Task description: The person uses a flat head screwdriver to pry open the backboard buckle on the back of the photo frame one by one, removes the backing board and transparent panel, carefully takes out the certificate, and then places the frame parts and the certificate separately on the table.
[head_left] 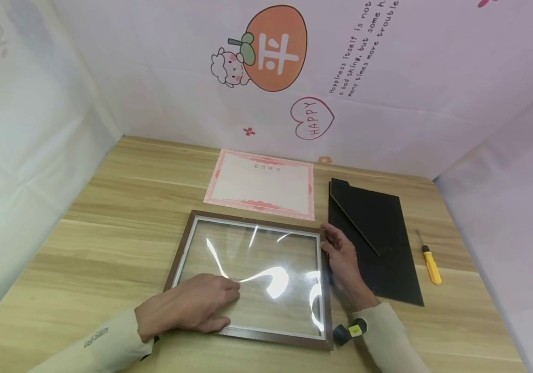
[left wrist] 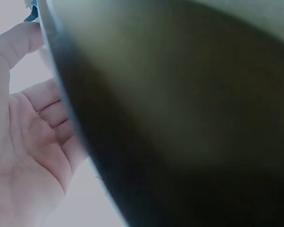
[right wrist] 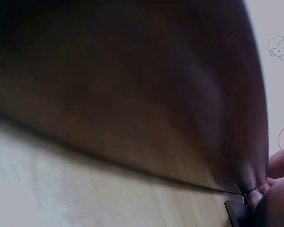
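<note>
A brown picture frame (head_left: 276, 340) with a pale inner edge lies on the table in the head view. A clear, glossy sheet (head_left: 257, 259) fills it and throws bright reflections. My left hand (head_left: 201, 303) rests across the lower left of the frame, its fingers extended over the sheet and touching it. In the left wrist view the palm (left wrist: 28, 156) shows beside a dark, blurred surface. My right hand (head_left: 343, 259) grips the frame's upper right corner with thumb and fingers. In the right wrist view its fingertips (right wrist: 279, 163) meet the edge; the rest is blurred.
Behind the frame lies a sheet of paper with a pink border (head_left: 266, 184). To the right is a black backing board (head_left: 388, 233) with a flap-like stand. A yellow-handled screwdriver (head_left: 431, 267) lies farther right. White printed cloth (head_left: 178, 93) walls in the wooden table (head_left: 84, 259).
</note>
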### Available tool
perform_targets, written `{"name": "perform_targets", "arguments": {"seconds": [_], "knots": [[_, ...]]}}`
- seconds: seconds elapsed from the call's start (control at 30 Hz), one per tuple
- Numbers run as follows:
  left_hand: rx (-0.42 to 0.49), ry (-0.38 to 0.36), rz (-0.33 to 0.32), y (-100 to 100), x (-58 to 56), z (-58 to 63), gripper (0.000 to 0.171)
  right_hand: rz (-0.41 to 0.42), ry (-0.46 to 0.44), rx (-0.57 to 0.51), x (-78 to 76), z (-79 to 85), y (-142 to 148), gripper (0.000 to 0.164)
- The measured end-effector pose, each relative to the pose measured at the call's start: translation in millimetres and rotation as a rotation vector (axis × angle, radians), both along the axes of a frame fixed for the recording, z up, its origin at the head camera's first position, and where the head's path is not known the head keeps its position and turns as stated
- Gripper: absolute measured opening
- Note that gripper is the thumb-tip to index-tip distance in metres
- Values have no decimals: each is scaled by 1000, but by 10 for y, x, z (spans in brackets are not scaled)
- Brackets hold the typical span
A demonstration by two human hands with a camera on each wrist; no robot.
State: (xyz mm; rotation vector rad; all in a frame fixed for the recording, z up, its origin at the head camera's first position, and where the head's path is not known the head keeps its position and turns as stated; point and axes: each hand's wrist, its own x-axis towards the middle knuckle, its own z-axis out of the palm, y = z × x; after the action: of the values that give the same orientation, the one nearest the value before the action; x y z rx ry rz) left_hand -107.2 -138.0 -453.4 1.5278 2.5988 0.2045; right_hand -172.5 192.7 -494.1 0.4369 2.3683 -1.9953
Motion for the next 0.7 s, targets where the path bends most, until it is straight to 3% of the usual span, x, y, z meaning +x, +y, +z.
{"name": "perform_targets", "arguments": {"seconds": [0.37,0.7], "knots": [[18,-53,48,-15,15,-26,48,5,-7,-8,12,10,9,49],[62,-155,36,-76,-62,9,56,19,2,-13,10,30,13,50]]}}
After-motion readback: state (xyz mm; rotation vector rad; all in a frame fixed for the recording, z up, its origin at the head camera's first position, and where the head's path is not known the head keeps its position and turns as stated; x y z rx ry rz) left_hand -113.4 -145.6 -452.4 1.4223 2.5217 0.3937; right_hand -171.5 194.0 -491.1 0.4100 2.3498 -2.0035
